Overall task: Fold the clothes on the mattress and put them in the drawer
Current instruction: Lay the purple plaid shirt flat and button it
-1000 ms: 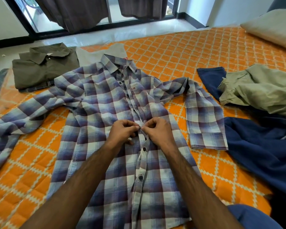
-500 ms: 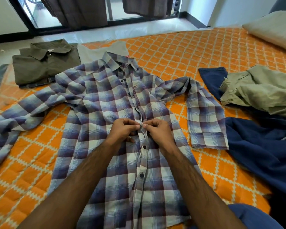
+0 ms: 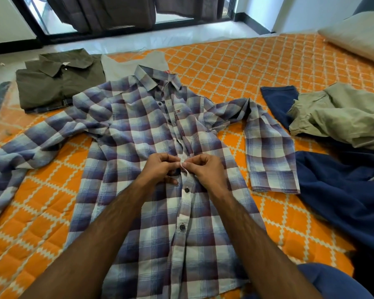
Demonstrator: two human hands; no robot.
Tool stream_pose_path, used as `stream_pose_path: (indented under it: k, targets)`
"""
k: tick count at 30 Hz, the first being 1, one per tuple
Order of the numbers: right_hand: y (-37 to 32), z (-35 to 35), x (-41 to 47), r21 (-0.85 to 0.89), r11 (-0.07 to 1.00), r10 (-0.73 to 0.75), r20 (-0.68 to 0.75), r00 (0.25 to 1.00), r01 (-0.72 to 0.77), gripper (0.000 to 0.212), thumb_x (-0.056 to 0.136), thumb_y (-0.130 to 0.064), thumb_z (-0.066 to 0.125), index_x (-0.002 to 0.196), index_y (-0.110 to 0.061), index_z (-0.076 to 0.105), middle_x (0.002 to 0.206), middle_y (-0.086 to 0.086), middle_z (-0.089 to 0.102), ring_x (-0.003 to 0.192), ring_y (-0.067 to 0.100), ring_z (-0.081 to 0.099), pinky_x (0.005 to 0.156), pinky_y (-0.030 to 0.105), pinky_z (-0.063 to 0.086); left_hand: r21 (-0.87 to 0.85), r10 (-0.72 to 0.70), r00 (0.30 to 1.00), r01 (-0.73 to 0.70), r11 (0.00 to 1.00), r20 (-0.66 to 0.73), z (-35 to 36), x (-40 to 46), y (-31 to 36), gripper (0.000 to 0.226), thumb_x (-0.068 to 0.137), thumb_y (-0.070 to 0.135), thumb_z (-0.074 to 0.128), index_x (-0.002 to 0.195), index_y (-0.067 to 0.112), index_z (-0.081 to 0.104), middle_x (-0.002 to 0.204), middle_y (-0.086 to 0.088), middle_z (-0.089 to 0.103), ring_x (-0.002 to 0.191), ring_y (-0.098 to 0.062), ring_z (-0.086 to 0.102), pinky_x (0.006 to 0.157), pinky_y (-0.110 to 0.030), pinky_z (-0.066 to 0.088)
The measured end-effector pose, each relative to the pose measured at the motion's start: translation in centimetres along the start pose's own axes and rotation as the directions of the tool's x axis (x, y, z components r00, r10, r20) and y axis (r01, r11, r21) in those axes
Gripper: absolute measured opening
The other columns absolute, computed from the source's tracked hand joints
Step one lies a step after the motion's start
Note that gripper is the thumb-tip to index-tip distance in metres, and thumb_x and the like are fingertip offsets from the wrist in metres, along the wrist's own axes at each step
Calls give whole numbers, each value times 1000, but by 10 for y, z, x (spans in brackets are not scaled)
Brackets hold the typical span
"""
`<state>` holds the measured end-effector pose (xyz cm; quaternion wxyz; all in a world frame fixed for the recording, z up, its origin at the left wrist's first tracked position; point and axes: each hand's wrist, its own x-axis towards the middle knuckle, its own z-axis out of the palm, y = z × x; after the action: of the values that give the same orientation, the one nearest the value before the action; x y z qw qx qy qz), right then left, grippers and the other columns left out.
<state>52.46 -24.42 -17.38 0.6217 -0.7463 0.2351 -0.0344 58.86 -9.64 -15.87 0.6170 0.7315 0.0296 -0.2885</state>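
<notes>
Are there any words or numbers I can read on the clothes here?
No readable words or numbers anywhere.
Plaid shirt: a small red chest logo, too small to read.
Olive shirt: a pale tag inside the collar, too blurred to read.

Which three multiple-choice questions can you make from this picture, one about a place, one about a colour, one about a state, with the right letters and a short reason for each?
1. Where does the folded olive shirt lie?
A. beyond the plaid shirt's sleeve, at the mattress's far edge
B. on the pillow
C. under the navy cloth

2. What colour is the mattress cover?
A. green
B. orange with a white lattice
C. plain grey

3. What are both hands doing?
A. resting flat
B. lifting a sleeve
C. pinching the plaid shirt's placket

Key: 1 A, it sits at the far corner. 2 B, the pattern shows all round. 3 C, the left hand and right hand meet on the plaid shirt above a fastened button.
</notes>
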Motion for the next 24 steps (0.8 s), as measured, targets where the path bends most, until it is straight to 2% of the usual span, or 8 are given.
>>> stream_pose_path:
  k: [3, 6, 9, 15, 24]
  targets:
    - [1, 2, -5, -24, 999, -47, -28, 999, 46, 15, 79, -23, 87, 91, -17, 80, 82, -6, 78, 79, 3, 73, 75, 22, 60, -45, -13, 1000, 14, 999, 20, 0, -2, 2, 23, 91, 15, 73, 105, -3, 70, 88, -15, 70, 75, -20, 65, 54, -33, 60]
    - [2, 5, -11, -29, 995, -101, -34, 994, 100, 15, 80, -19, 86, 93, -17, 79, 83, -6, 78, 78, 2, 73, 73, 18, 59, -15, 9, 1000, -9, 1000, -2, 1, -1, 0, 23, 88, 16, 76, 102, -1, 71, 85, -14, 69, 66, -14, 67, 52, -31, 58]
    - [5, 10, -14, -57, 989, -141, -79, 987, 136, 13, 81, -19, 85, 92, -17, 78, 82, -7, 77, 78, 2, 72, 73, 21, 59, -26, 7, 999, -8, 1000, -34, 3, 0, -3, 15, 91, 12, 73, 99, 0, 70, 81, -12, 67, 60, -11, 66, 53, -34, 59]
    - [10, 16, -16, -128, 973, -207, -99, 973, 194, 11, 85, -21, 82, 93, -20, 75, 83, -11, 73, 78, 2, 69, 72, 22, 60, -38, 3, 997, -6, 999, -73, 6, -1, -5, 8, 94, 9, 68, 96, 2, 70, 81, -11, 66, 64, -13, 63, 53, -31, 58]
    - [13, 18, -14, -236, 950, -232, -95, 968, 204, 14, 85, -26, 82, 86, -25, 68, 79, -12, 70, 74, 4, 66, 69, 33, 60, -70, -16, 999, 14, 997, -28, 0, 0, -5, 4, 91, 5, 70, 95, 4, 69, 76, -8, 63, 55, -9, 57, 51, -28, 55]
